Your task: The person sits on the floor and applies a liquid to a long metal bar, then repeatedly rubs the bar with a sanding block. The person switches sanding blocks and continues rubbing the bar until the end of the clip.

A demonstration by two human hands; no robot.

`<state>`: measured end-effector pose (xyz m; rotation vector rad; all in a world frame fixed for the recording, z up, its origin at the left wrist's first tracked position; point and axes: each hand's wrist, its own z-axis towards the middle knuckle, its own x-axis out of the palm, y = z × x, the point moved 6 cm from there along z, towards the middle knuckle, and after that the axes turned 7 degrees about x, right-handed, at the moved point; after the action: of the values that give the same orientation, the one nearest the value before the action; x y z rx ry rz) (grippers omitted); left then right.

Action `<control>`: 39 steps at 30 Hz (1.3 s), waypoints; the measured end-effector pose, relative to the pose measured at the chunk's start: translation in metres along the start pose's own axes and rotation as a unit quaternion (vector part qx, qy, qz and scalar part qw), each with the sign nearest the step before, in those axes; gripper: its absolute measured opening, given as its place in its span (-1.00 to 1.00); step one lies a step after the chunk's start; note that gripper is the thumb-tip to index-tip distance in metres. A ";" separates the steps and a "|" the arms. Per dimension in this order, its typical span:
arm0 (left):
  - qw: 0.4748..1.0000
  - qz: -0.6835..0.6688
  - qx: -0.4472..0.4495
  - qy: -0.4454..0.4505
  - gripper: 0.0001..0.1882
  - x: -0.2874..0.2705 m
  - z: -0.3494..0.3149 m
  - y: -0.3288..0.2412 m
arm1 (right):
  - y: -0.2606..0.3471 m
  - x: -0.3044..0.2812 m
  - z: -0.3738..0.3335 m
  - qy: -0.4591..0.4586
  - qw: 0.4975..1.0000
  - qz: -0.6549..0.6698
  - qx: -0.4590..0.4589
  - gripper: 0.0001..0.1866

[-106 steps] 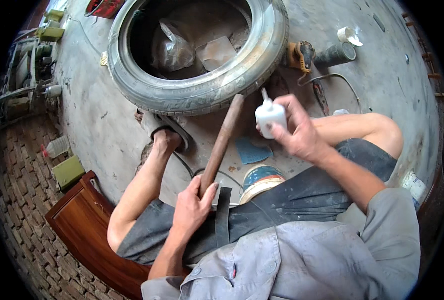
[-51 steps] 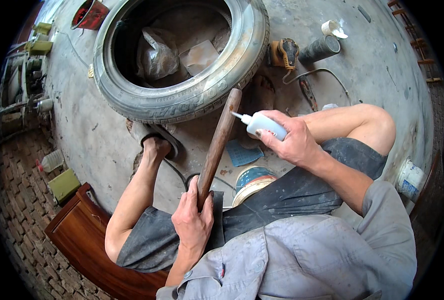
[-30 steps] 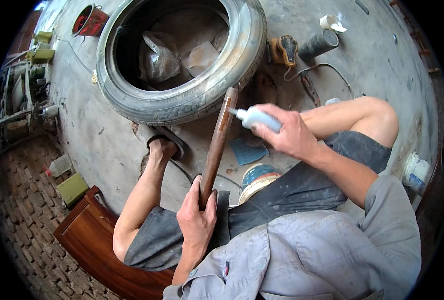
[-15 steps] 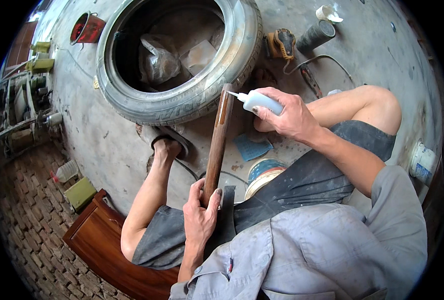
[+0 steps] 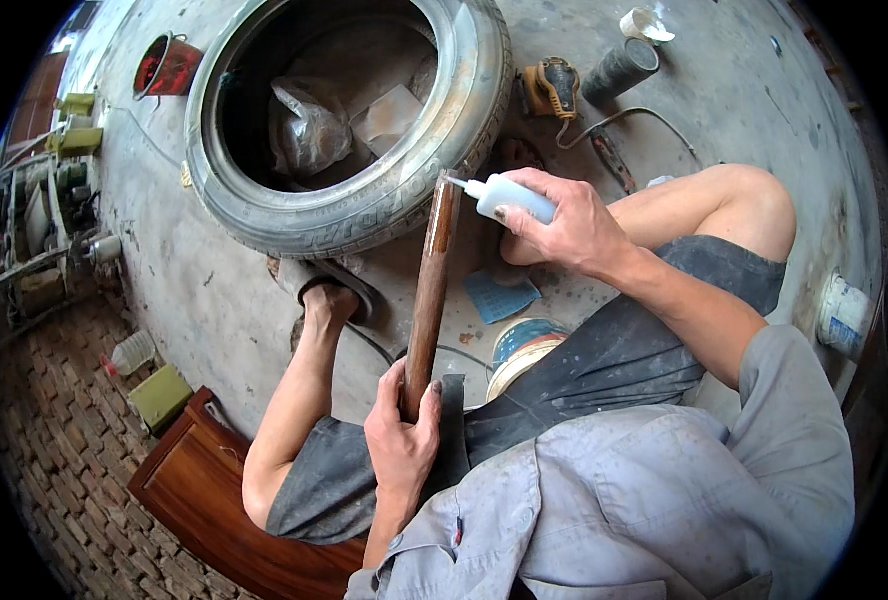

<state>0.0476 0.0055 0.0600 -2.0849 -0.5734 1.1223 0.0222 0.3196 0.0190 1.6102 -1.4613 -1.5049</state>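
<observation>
A long dark-brown wooden piece (image 5: 428, 300) slants up and away from me, its far end over the near rim of the tyre (image 5: 334, 225). My left hand (image 5: 404, 430) is closed round its near end. In my right hand (image 5: 569, 222) is a white squeeze bottle (image 5: 517, 198) with a thin nozzle, held sideways. The nozzle tip is at the wood's far end; whether it touches cannot be made out. A glossy wet-looking streak runs along the upper part of the wood.
Inside the tyre lie a clear plastic bag (image 5: 314, 135) and a flat sheet (image 5: 389, 120). Beyond my right hand are a yellow-black sander (image 5: 552, 88), a dark cylinder (image 5: 620, 72) and pliers (image 5: 612, 160). A blue sandpaper sheet (image 5: 501, 296) and a paint bucket (image 5: 526, 350) sit between my legs.
The bottle's nozzle has moved slightly up toward the far end of the wood. The glossy streak now reaches closer to that end. My left hand keeps its hold.
</observation>
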 end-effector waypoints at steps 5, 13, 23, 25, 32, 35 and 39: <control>0.993 0.098 0.043 -0.042 -0.64 -0.002 -0.006 -0.003 | 0.000 0.025 -0.023 0.103 0.994 -0.008 -0.046 -0.61; 0.985 0.161 0.042 -0.046 -0.66 -0.001 -0.010 -0.007 | -0.014 0.015 -0.001 0.025 1.000 0.000 0.017 -0.62; 0.973 0.197 0.075 -0.090 -0.66 -0.001 -0.011 -0.013 | -0.012 0.019 -0.004 0.054 0.998 0.007 0.012 -0.64; 0.960 0.222 0.114 -0.124 -0.62 -0.001 -0.009 -0.019 | -0.010 0.023 -0.011 0.099 0.995 0.011 -0.022 -0.64; 0.992 0.094 0.038 -0.076 -0.68 -0.018 0.003 -0.012 | -0.028 -0.021 0.029 0.069 0.978 -0.125 -0.149 -0.59; 0.999 -0.021 -0.014 -0.035 -0.75 -0.023 0.007 -0.011 | -0.049 -0.098 0.072 0.110 0.970 -0.193 -0.098 -0.60; 0.997 -0.056 -0.054 0.008 -0.76 -0.020 0.018 -0.007 | -0.113 -0.159 0.098 0.102 0.951 -0.291 0.032 -0.59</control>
<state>0.0217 0.0034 0.0694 -2.1231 -0.7479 1.0293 0.0025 0.5272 -0.0456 2.2978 -0.9688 -1.5247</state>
